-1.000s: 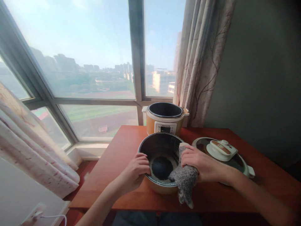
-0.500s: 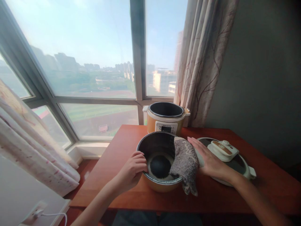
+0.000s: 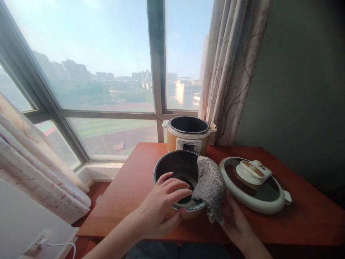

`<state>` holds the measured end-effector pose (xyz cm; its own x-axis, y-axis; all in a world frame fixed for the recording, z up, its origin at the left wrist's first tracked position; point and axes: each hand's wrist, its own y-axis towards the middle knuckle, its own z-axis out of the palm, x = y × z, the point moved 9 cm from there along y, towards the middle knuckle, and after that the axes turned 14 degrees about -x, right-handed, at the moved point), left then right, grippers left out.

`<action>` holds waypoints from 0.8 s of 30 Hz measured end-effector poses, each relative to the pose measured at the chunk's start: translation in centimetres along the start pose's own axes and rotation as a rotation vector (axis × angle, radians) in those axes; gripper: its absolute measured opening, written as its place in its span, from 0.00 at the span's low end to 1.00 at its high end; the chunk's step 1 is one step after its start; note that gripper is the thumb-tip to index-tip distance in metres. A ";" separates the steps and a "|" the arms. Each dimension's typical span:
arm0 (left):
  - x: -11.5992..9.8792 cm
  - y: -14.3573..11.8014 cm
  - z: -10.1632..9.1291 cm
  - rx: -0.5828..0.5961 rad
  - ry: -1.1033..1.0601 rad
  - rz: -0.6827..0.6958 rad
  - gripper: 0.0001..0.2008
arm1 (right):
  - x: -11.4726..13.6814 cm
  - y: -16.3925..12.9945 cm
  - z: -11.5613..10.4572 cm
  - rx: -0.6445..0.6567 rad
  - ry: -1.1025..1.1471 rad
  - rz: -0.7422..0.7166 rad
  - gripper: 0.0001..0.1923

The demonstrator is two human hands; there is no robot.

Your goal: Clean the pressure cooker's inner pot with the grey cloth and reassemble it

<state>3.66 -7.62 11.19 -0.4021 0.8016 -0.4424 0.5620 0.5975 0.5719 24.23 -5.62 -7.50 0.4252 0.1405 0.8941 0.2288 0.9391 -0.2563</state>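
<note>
So since the last frame the left hand (image 3: pixel 164 205) has come off the pot's rim and is now over the near side of the opening, while the right hand (image 3: pixel 236 220) has dropped from beside the cloth's upper part to its lower end. The grey cloth (image 3: pixel 210 181) hangs over the right rim of the dark-lined pot (image 3: pixel 172 163), part inside, part outside, long axis running roughly front to back with a slight slant. Right hand's the nearer one, just right of the tail and looking like it's touching; its fingers are partly hidden, so can't tell if they're closed on anything. Left fingers are spread, thumb apart, holding nothing, with the cloth just right of the fingertips. Lid (image 3: pixel 254 189) sits right of the pot, cooker (image 3: pixel 172 140) behind.
</note>
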 end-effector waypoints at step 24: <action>5.0 5.2 9.0 0.044 -1.291 -1.027 0.33 | 13.3 0.3 11.6 0.081 -0.312 -0.362 0.31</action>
<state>11.09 -0.63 5.73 0.2215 -0.4616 -0.8590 0.4852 0.8163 -0.3135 19.81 0.17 8.55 0.0447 -0.1241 0.9913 0.2397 0.9646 0.1100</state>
